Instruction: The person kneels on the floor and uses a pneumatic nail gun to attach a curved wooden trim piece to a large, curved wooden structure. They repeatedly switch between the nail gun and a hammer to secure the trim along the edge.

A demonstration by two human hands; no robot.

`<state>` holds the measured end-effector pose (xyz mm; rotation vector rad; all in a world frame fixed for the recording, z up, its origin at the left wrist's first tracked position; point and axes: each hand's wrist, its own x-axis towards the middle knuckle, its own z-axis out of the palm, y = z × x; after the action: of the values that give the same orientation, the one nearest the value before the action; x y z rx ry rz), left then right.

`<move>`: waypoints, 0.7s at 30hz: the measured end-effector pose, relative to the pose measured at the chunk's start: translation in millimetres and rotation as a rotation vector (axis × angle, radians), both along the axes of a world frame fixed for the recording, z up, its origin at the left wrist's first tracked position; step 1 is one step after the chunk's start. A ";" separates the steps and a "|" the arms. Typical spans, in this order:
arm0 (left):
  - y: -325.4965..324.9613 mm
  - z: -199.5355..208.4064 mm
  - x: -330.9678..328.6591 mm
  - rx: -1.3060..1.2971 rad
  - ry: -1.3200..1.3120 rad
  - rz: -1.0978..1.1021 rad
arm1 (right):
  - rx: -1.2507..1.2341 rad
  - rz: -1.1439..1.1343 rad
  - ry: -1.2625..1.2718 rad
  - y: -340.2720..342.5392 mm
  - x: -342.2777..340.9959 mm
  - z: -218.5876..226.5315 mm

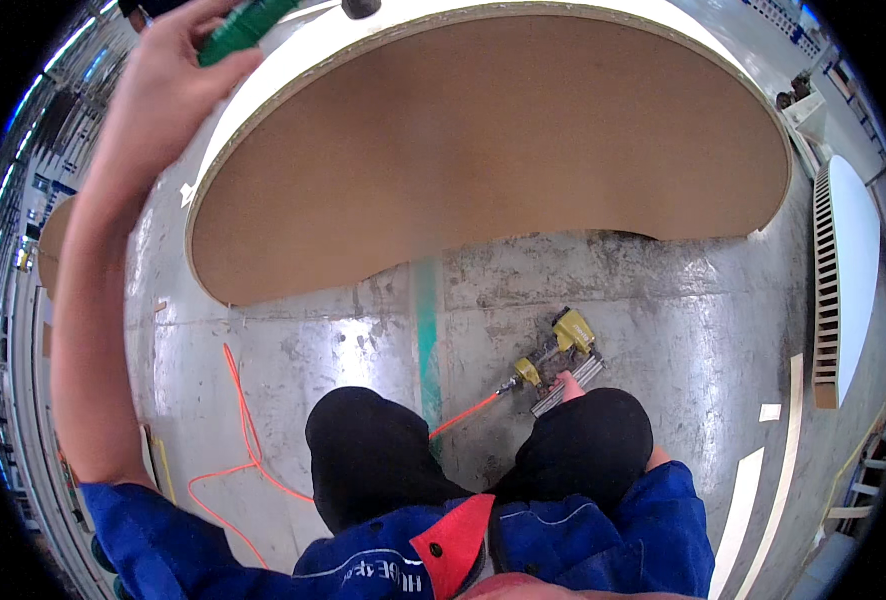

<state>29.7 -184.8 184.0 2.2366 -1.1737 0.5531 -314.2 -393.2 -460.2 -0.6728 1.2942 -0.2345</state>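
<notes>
My left arm is raised along the left side, and my left hand (168, 85) is closed around a green rounded object (243, 32). This object is cut off by the top edge, so its kind is unclear. Beside that hand curves the rim of a large brown kidney-shaped board panel (493, 130) with a white outer side. Low in front of my right knee is a yellow nail gun (571, 330) with a silver magazine. Fingers of my right hand (570, 387) grip it at the magazine; the knee hides most of the hand.
An orange air hose (463, 415) runs from the nail gun past my legs and loops on the grey floor (343, 345). Pale strips (743, 510) lie at the lower right. A white curved piece with a slatted side (843, 280) stands at the far right.
</notes>
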 end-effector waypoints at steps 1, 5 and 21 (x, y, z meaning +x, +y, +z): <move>-3.6 8.4 -2.7 -0.002 0.017 0.009 | 0.001 -0.011 -0.002 -3.1 -4.2 -1.4; -9.3 -1.2 -14.5 -0.196 -0.098 -0.015 | 0.053 0.027 -0.023 13.2 11.6 3.8; 33.9 -4.7 -13.9 0.030 0.191 0.141 | -0.006 0.118 0.067 -1.3 2.5 11.8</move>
<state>15.8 -151.0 179.3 2.3518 -0.9401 0.3680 -311.7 -394.4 -448.4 -0.7650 1.3133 -0.1196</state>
